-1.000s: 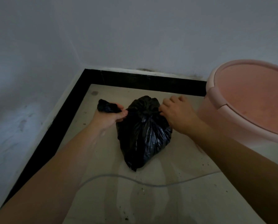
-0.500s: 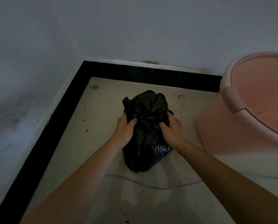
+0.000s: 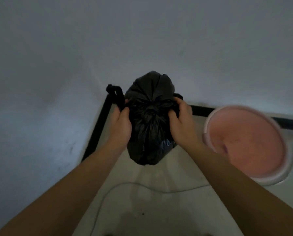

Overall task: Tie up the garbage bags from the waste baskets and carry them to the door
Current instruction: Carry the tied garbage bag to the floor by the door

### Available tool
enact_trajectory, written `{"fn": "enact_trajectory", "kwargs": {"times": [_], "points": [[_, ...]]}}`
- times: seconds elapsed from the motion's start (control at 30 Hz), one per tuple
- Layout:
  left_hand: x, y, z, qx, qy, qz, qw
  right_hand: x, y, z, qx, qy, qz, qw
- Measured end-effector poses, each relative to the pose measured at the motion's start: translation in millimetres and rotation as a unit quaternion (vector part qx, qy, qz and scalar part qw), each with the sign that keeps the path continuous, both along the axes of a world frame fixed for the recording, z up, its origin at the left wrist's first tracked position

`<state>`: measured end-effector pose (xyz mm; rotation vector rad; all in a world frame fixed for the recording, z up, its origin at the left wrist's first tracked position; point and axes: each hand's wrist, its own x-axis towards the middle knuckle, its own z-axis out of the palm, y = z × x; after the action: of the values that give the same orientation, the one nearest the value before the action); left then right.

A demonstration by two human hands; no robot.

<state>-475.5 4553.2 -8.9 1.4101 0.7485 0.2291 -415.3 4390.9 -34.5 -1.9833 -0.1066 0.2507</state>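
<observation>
A small black garbage bag (image 3: 150,126), knotted at its gathered top, hangs in the air above the floor in a room corner. My left hand (image 3: 121,126) grips its left side, with a loose black handle loop sticking up past my fingers. My right hand (image 3: 182,124) grips the right side of the bag near the knot. An empty pink waste basket (image 3: 247,142) stands on the floor to the right of the bag, seen from above.
White walls meet in the corner behind the bag, with a black skirting strip (image 3: 98,132) along the floor. A thin pale cable (image 3: 142,185) curves across the light floor tiles below the bag.
Both hands closed on the bag's sides and lifted it off the floor. The view rose, so the pink basket now appears from above.
</observation>
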Motion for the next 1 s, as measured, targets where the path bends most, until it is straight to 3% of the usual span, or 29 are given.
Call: {"fn": "enact_trajectory", "kwargs": {"times": [0.17,0.43,0.57,0.73,1.0], "points": [[5,0,204,0.057,-0.04,-0.023,0.997,15,0,207,-0.02,-0.07,0.024,0.997],[-6,12,569,0.062,-0.14,0.006,0.988,8,5,570,-0.002,-0.165,0.046,0.985],[-28,12,707,0.069,-0.18,-0.003,0.981,-15,5,711,0.01,-0.205,0.044,0.978],[-63,2,781,0.061,-0.243,-0.017,0.968,-49,-5,785,0.061,-0.235,0.032,0.97],[-90,-34,806,0.067,-0.268,0.014,0.961,-55,-27,816,0.082,-0.257,0.058,0.961]]}}
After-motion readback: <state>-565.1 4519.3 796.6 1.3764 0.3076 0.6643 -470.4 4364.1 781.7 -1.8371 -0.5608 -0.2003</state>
